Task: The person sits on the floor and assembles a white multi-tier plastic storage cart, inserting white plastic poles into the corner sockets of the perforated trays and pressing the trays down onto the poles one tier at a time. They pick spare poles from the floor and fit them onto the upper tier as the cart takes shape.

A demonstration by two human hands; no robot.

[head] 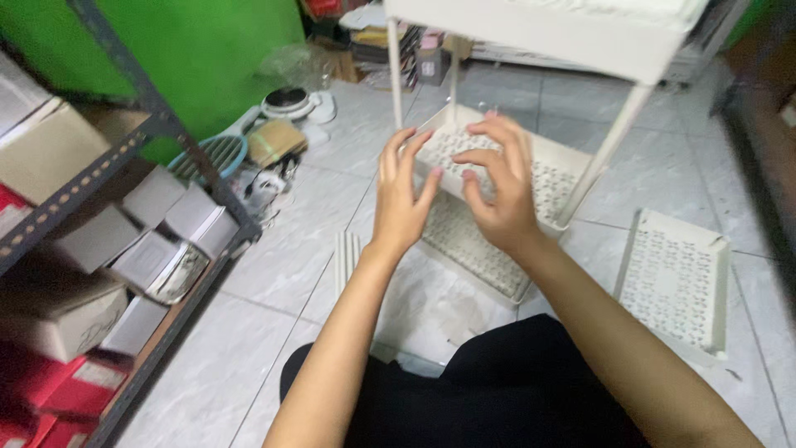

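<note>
A white plastic rack stands in front of me on the tiled floor: a top tray (580,37), thin white poles (609,145) and a perforated middle tray (551,178). Below it lies another perforated tray (464,245). My left hand (402,199) has its fingers spread, fingertips against the near left edge of the middle tray. My right hand (497,182) is curled over that tray's near edge, fingers bent, resting on it. Whether either hand truly grips the tray is unclear. My dark-clothed lap (514,390) fills the bottom of the view.
A loose perforated white tray (676,282) lies on the floor at right. A dark metal shelf (149,124) with white and red boxes (157,249) runs along the left. Clutter, a teal paddle-shaped object (211,153) and a round device (290,104) lie by the green wall.
</note>
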